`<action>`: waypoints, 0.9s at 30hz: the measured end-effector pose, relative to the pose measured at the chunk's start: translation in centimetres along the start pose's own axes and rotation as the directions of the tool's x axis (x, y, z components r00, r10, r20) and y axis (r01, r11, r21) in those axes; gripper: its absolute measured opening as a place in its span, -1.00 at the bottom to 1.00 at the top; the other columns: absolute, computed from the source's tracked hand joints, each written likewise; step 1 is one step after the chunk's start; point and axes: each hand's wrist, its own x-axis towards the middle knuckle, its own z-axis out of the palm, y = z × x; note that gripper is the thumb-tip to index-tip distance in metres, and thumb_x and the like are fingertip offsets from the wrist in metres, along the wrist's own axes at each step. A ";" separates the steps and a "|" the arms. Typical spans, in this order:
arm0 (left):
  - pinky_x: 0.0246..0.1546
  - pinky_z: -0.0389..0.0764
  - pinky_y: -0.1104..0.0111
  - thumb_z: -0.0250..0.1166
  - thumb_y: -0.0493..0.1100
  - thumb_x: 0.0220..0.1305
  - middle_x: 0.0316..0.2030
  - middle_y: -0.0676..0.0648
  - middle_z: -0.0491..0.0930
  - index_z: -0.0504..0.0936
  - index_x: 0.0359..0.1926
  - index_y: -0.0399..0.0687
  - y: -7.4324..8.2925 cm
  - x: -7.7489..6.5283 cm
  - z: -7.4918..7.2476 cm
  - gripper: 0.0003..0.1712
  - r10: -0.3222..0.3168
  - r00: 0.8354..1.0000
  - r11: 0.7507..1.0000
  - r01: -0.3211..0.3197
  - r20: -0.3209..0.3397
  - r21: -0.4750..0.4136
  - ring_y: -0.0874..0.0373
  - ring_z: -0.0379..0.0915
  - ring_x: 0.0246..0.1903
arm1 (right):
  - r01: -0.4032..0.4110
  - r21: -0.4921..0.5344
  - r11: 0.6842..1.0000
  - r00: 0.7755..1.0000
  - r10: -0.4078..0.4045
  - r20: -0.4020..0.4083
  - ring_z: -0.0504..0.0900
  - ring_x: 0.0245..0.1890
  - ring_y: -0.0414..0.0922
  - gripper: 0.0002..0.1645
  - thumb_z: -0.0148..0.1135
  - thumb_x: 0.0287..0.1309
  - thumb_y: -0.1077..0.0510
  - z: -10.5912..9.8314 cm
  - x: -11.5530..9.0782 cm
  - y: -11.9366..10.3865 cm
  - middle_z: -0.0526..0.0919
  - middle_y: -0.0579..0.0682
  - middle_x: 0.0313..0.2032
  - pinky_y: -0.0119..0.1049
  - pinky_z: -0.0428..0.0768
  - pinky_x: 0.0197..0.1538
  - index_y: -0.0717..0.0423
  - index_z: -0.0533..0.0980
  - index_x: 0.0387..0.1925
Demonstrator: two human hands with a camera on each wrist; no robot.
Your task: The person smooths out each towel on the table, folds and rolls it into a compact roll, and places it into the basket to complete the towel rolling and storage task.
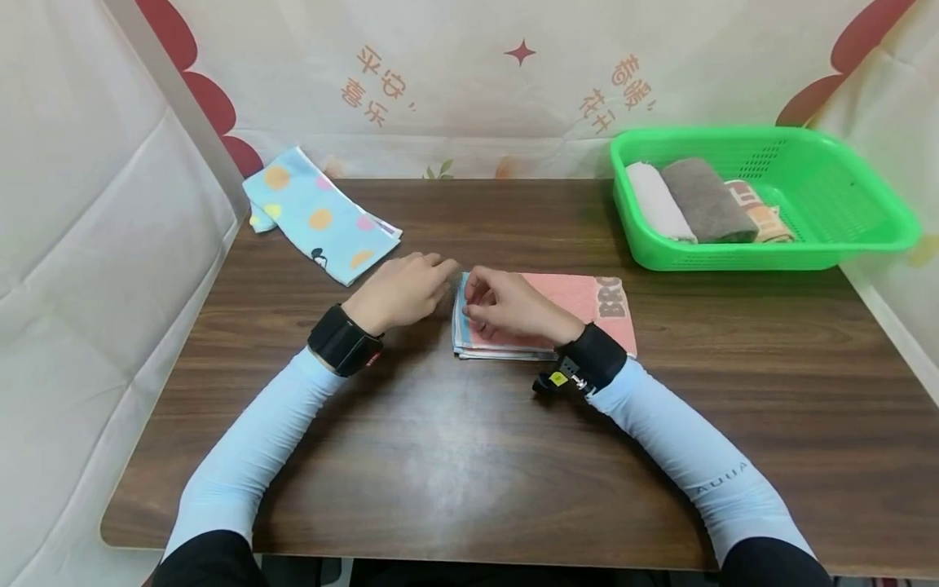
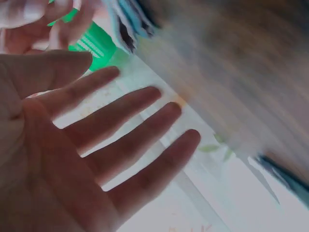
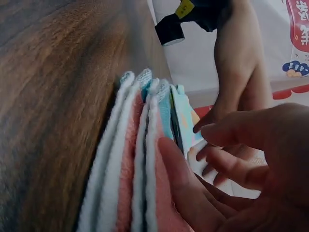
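basket [image 1: 734,259]: three folded cloths [image 1: 707,200], far right, done, we judge.
table [image 1: 440,481]: folded pink towel [image 1: 561,292] central; dotted towel [image 1: 323,214] far left; both outside.
left hand [image 1: 407,287]: spread, empty.
right hand [image 1: 517,306]: half-curled, touching pink towel, gripping nothing.

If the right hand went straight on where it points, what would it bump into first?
Probably the left hand, near the pink towel, though relative height is unclear.

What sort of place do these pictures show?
Probably an enclosed work booth: pale sheeting hangs on three sides of a wood-grained table, which holds a folded pink cloth and a green basket.
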 end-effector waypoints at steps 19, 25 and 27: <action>0.19 0.55 -0.06 0.35 0.38 0.26 0.41 -0.16 0.38 0.44 0.41 0.26 1.0 0.1 1.2 -0.22 -0.036 0.981 0.992 0.057 0.192 -0.108 -0.17 0.42 0.28 | 0.230 -0.615 0.755 0.973 -0.157 0.171 0.58 -0.23 -0.13 -0.86 0.55 0.07 0.16 -3.8 -1.7 0.7 0.63 -0.13 -0.22 -0.20 0.58 -0.14 -0.15 0.71 -0.43; 0.17 0.54 -0.09 0.35 0.40 0.22 0.38 -0.15 0.40 0.44 0.38 0.31 0.9 0.2 1.3 -0.23 -0.017 0.986 0.998 0.028 0.164 -0.062 -0.18 0.41 0.29 | 0.260 -0.684 0.682 0.964 -0.144 0.223 0.53 0.15 0.06 -0.83 0.54 0.08 0.12 -6.1 -3.9 1.8 0.65 0.01 0.08 0.15 0.51 0.19 -0.21 0.73 -0.27; 0.16 0.54 -0.10 0.34 0.40 0.22 0.37 -0.15 0.40 0.44 0.37 0.31 0.8 0.2 1.2 -0.24 -0.023 0.987 0.999 0.029 0.161 -0.033 -0.18 0.41 0.29 | 0.273 -0.640 0.718 0.956 -0.127 0.265 0.44 0.31 0.12 -0.76 0.52 0.12 0.11 -6.8 -4.3 2.6 0.54 0.08 0.28 0.23 0.43 0.31 -0.22 0.72 -0.15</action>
